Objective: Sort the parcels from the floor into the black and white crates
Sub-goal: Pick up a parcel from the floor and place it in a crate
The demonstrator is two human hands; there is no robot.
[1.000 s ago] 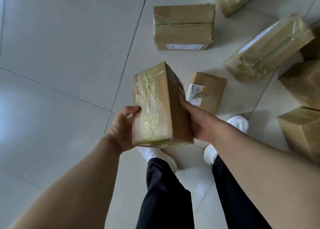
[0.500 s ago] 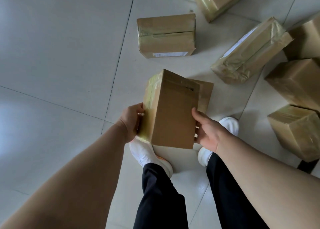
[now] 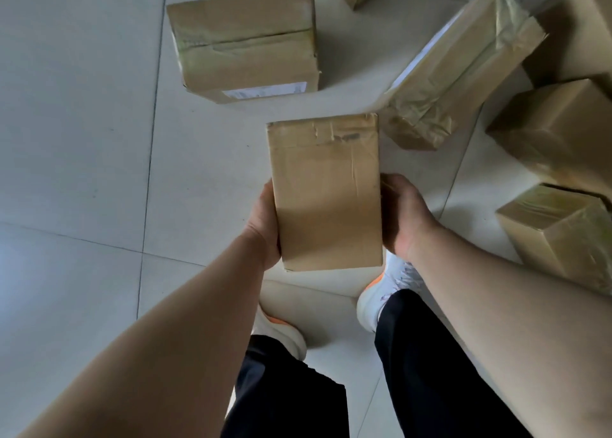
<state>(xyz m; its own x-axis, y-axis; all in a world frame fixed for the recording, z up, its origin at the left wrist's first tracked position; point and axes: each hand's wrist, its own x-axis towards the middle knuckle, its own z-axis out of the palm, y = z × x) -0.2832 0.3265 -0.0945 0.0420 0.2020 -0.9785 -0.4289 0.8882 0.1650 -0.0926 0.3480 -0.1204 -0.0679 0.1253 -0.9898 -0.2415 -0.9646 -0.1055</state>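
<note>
A brown rectangular cardboard parcel is held in the air above the pale tiled floor, its broad plain face turned up and a strip of clear tape across its far end. The left hand clasps its left long edge and the right hand its right long edge. Both curl round the sides, and the fingertips are hidden beneath the parcel.

Beyond the parcel and to its left lies a larger taped cardboard box with a white label on its near side. To the parcel's far right leans a long carton wrapped in yellowish tape, and right of it stand two more brown boxes. Below the parcel are white shoes with orange trim and black trousers.
</note>
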